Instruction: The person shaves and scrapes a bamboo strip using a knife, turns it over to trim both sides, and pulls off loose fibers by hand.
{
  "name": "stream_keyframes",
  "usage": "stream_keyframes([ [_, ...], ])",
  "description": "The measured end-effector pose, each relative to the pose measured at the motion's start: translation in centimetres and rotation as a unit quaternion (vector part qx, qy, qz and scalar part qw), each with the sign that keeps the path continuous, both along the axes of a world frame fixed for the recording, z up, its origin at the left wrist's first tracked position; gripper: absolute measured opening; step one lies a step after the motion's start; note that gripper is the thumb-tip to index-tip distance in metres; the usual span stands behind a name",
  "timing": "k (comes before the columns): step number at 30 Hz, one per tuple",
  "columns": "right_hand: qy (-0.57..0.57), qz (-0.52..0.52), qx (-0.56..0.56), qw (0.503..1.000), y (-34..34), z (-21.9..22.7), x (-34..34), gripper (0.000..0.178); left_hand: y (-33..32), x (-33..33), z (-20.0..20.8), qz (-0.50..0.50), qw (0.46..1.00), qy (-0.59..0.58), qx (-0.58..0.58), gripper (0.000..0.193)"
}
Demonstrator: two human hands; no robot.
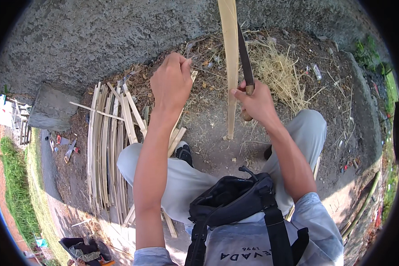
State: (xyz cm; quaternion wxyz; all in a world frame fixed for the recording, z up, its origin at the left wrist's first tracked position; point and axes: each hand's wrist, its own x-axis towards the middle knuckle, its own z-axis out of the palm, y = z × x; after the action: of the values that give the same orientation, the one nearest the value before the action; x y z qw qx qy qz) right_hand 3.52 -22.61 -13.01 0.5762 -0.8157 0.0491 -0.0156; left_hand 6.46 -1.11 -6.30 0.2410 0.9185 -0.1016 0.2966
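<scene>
My right hand point(258, 103) is wrapped round the wooden handle of a long dark-bladed knife point(244, 57), its blade pointing up and away from me. A pale bamboo strip point(229, 53) stands lengthwise beside the blade, wide at the far end and narrowing towards me. My right thumb lies at the strip's edge. To the left, my left hand point(170, 82) is raised apart from the strip, its fingers curled and thumb pressed in. Whatever it may hold is hidden or too small to name.
Many long split bamboo strips point(103, 150) lie on the left. Pale shavings point(277, 73) are heaped at the right, before a rough grey wall point(119, 35). A concrete block point(55, 106) stands far left, a saw point(70, 150) nearby. A black waist bag point(230, 195) sits at my lap.
</scene>
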Motion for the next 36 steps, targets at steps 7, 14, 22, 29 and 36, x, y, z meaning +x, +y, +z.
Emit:
stream_keyframes([
  [7,0.007,-0.002,-0.008,1.000,-0.8,0.1,0.2,0.028,0.3,-0.6,-2.2,0.016,0.987,0.085,0.135,0.016],
  [14,-0.005,-0.012,-0.030,0.999,-2.3,0.2,0.3,0.026,5.5,0.1,-8.0,0.068,0.958,0.122,0.249,0.009],
  [22,-0.005,-0.052,0.025,0.998,-4.6,-0.5,0.6,0.023,7.1,-1.3,-8.8,0.113,0.946,0.251,0.171,0.013],
  [29,-0.118,-0.227,0.209,0.944,-6.7,1.9,1.3,0.022,2.0,-2.1,-7.2,-0.015,0.976,0.152,0.155,0.028],
  [36,-0.237,-0.347,0.378,0.825,-12.3,2.9,1.8,0.025,-1.8,-4.4,-6.2,-0.156,0.948,0.226,0.163,0.030],
])
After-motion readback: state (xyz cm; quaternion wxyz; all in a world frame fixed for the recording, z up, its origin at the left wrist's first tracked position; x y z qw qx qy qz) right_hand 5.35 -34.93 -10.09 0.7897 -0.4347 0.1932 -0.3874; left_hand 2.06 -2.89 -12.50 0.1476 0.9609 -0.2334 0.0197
